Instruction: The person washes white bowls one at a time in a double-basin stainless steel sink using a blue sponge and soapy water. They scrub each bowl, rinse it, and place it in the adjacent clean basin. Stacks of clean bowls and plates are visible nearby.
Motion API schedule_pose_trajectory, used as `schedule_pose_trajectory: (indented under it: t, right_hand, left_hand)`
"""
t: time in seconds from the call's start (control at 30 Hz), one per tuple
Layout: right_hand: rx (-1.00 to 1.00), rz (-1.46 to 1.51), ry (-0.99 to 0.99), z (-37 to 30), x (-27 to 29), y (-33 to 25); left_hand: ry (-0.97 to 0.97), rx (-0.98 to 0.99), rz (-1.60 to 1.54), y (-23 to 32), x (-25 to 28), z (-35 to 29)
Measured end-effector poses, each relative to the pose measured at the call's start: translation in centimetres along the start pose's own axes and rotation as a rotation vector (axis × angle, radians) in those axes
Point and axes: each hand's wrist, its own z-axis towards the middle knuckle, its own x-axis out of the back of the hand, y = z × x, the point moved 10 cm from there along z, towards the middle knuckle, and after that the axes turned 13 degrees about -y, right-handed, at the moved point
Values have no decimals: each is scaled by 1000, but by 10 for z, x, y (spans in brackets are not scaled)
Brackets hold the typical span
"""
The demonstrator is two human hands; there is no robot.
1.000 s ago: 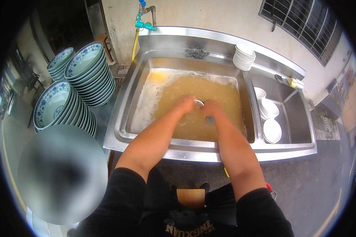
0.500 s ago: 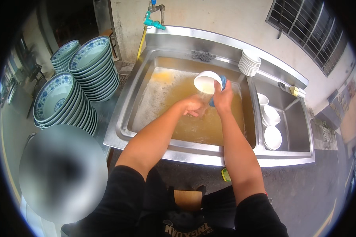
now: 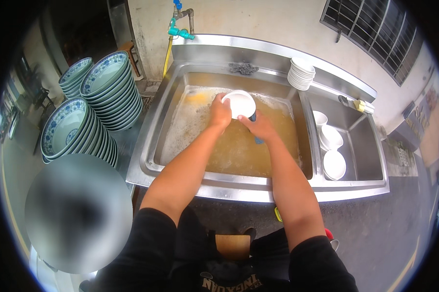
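Note:
A white bowl (image 3: 240, 104) is held over the left basin, its round inside facing up. My left hand (image 3: 220, 113) grips its left rim, thumb near the edge. At the bowl's lower right is my right hand (image 3: 259, 125), closed around a blue cloth (image 3: 259, 140) with its thumb close to the rim. The cloth is partly hidden by the fingers. Below both hands, murky brown water (image 3: 239, 160) with pale foam on its left side fills the basin of the steel sink (image 3: 219, 191).
Several white bowls (image 3: 332, 137) sit in the right basin. Small white dishes (image 3: 301, 75) are stacked on the back ledge, near a dark scrubber (image 3: 244, 68). A teal tap (image 3: 181, 33) is at the back left. Tall stacks of patterned bowls (image 3: 113, 92) stand left of the sink.
The bowl has moved left and tipped from pouring to facing up. My left hand has risen from near the water to grip its rim; my right hand has shifted lower on it.

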Motion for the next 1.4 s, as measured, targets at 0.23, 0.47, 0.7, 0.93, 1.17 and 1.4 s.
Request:
schedule_pose_trajectory:
  t: [0.23, 0.47, 0.7, 0.93, 1.17, 1.4]
  right_hand:
    - [27, -284, -405, 15, -56, 18]
    - [697, 149, 534, -55, 41, -90]
    - [285, 575, 397, -29, 52, -36]
    - [138, 1138, 22, -7, 18, -8]
    - [48, 983, 135, -9, 34, 8]
    - [105, 329, 170, -4, 29, 4]
  left_hand:
    - [8, 380, -784, -55, 3, 3]
    - [-312, 488, -956, -65, -46, 6]
    - [-850, 603, -760, -50, -90, -30]
    - [-1065, 443, -958, -18, -92, -44]
    - [-524, 329, -463, -15, -50, -15]
    - [-339, 133, 296, -31, -23, 4]
